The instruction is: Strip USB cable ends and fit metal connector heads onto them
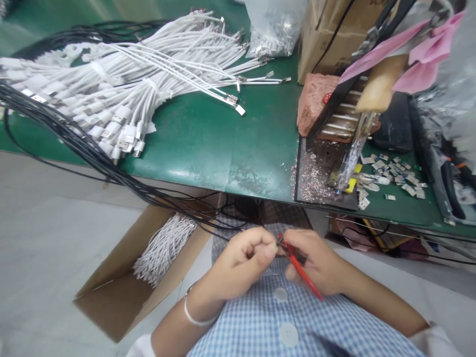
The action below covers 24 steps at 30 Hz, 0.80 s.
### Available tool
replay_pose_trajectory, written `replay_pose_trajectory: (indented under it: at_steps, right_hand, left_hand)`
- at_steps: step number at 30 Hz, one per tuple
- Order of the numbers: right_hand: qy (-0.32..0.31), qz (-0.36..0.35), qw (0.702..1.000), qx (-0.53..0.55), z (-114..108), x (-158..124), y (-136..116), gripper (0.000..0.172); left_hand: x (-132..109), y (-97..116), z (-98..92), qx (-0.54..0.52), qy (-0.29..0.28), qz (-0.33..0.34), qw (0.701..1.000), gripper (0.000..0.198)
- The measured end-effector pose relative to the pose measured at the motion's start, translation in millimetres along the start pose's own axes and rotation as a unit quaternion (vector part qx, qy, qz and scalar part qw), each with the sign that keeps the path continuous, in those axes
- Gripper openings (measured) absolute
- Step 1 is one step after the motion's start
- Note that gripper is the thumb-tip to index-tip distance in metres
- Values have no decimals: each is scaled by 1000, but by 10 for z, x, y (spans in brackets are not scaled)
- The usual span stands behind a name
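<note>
We lose the tip of the red-handled tool (305,276) right there between the fingers (265,254), too small to read! We see a black cable (219,235) run behind the left hand (241,263), its end a blur. Well beyond the fingers, a plastic bag (275,22) leaves the top edge; far left of them, white connectors (14,74) are cut off.

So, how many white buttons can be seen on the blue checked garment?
2: the upper white button, below and between the left hand and right hand; the lower white button, near the picture's bottom edge. Others may be hidden.
</note>
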State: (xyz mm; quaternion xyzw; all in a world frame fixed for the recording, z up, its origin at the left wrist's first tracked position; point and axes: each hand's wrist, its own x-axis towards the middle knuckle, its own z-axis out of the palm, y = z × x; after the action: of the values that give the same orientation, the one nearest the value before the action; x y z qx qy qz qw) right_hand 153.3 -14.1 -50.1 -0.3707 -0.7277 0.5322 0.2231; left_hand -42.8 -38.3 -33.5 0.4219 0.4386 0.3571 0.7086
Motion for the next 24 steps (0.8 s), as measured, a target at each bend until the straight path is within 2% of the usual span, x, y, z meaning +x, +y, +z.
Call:
replay_pose_trajectory:
  at_steps: [2,5,10,14,19,24]
  right_hand:
    - [-29,47,993,107,82,27,70,56]
    - [-50,125,954,268,272,122,226,65]
    - [-52,191,914,354,673,400,501,70]
    - [-54,226,890,391,893,549,578,72]
    - [-44,253,882,394,907,634,680,76]
    - [-26,234,909,344,750,608,677,78]
  left_hand:
    - [43,-78,24,-110,32,-29,993,39]
    - [153,-265,52,-209,115,-31,971,39]
    - [287,-618,-36,-224,211,-18,951,47]
    - [266,-783,-145,-220,265,-2,939,49]
    - [166,-843,-141,-215,308,37,926,46]
    - [80,-774,-90,-200,304,78,928,41]
